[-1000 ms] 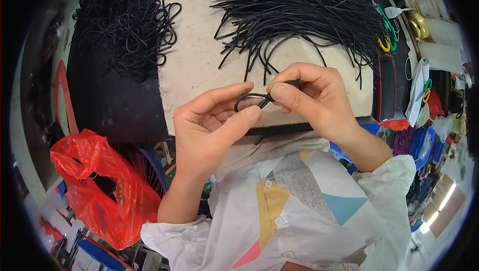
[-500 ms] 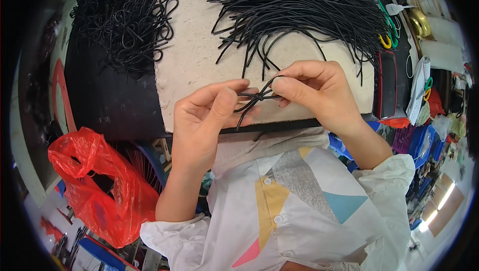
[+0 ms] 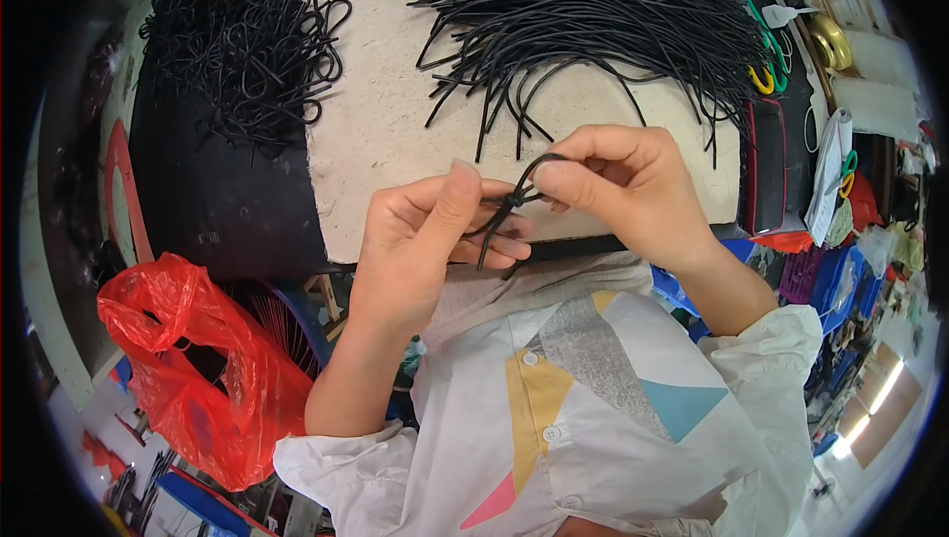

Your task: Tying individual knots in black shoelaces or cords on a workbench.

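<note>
A black cord (image 3: 515,200) with a small knot at its middle is stretched between my two hands, just above the near edge of the pale board. My left hand (image 3: 427,231) is closed on one side of the cord, its thumb raised along the fingers and a loose end hanging by the fingertips. Thumb and index finger of my right hand (image 3: 615,184) pinch the loop on the other side of the knot. Beyond them, a bundle of straight black cords (image 3: 573,23) fans over the board. Looped, knotted black cords (image 3: 247,53) lie heaped at the far left.
The pale board (image 3: 371,132) rests on a black tabletop (image 3: 227,211). At the right are a dark red-edged phone-like object (image 3: 766,166), green-and-yellow-handled scissors (image 3: 763,81) and a gold tape roll (image 3: 832,43). A red plastic bag (image 3: 208,369) hangs at the left below the table edge.
My left hand has shifted right, closer to my right hand, and its thumb has lifted. The loop by my right fingers now stands higher. My right hand has barely moved.
</note>
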`<state>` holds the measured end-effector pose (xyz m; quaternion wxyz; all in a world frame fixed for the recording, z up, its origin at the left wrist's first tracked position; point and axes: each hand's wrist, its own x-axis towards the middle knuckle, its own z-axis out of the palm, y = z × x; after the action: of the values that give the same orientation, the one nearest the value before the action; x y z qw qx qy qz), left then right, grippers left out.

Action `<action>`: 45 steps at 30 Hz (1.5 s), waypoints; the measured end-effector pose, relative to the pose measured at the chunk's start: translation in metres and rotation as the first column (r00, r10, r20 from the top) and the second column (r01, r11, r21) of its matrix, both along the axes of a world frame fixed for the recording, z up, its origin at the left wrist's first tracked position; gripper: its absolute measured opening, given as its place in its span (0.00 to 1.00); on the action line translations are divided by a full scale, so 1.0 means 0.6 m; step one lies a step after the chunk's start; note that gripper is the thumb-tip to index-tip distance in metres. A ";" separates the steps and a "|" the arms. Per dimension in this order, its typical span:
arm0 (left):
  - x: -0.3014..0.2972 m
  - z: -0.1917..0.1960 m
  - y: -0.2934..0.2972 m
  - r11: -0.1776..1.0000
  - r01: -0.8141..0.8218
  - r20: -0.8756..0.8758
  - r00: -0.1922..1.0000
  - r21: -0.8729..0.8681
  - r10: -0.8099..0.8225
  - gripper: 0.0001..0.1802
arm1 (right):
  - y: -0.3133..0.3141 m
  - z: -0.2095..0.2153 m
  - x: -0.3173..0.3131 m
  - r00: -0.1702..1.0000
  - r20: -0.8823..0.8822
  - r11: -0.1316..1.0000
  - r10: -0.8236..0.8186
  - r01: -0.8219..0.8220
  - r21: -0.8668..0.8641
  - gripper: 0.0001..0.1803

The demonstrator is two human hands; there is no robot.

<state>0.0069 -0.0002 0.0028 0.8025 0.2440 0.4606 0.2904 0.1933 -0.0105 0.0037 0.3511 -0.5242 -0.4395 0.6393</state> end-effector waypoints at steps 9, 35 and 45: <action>0.002 0.011 -0.011 0.963 0.202 -0.200 0.966 0.176 -0.166 0.06 | -0.011 0.012 0.006 0.942 0.292 0.924 0.166 -0.252 0.289 0.04; 0.027 0.011 0.083 0.262 0.453 -0.523 0.734 0.852 0.433 0.07 | 0.108 0.030 0.021 0.774 0.601 0.367 -0.198 -0.510 0.778 0.10; 0.032 0.016 0.069 0.920 -0.343 0.275 0.918 0.189 0.286 0.07 | 0.079 0.018 -0.004 0.987 0.118 0.831 -0.110 0.026 0.555 0.07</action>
<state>0.0262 0.0410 0.0122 0.7607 0.2215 0.3556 0.4959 0.1911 0.0371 0.0144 0.4770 -0.4609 -0.6105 0.4328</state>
